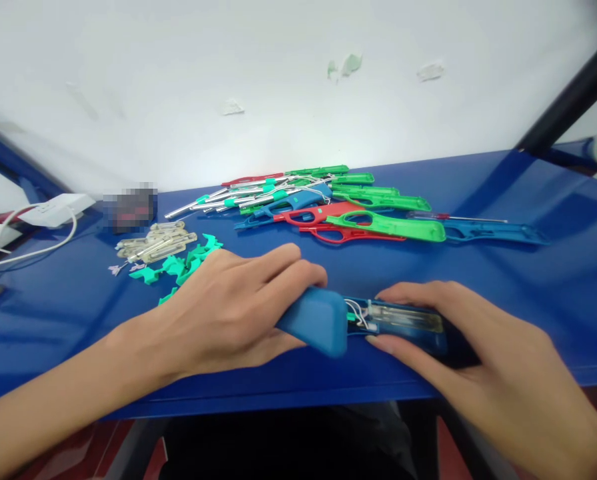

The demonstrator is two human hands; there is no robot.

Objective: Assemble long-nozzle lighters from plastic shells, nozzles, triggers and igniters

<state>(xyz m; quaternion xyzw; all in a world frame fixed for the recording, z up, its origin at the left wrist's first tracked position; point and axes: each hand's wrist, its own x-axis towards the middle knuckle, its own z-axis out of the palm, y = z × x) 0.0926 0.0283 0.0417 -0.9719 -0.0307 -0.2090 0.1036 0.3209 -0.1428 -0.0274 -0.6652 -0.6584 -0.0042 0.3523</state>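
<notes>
My left hand (pixel 248 313) is closed around a blue lighter casing half (pixel 321 321), its rounded end pointing right. Between the thumb and fingers of my right hand (pixel 483 340) lies the other blue half of the long-nosed lighter (pixel 428 341), resting low over the table. Inside that half sit a clear fuel tank (pixel 406 316), thin white wires (pixel 357 312) and a bit of green plastic. The casing half in my left hand overlaps the left part of the open lighter and hides it. My left fingertips are partly hidden behind the casing.
Green, red and blue casing halves (pixel 388 227) lie piled at the back with metal lighter tubes (pixel 248 197) and a screwdriver (pixel 473 219). Left are clear fuel tanks (pixel 161 241) and green triggers (pixel 178 267). A white power strip (pixel 56 210) with cables stands far left, before the wall.
</notes>
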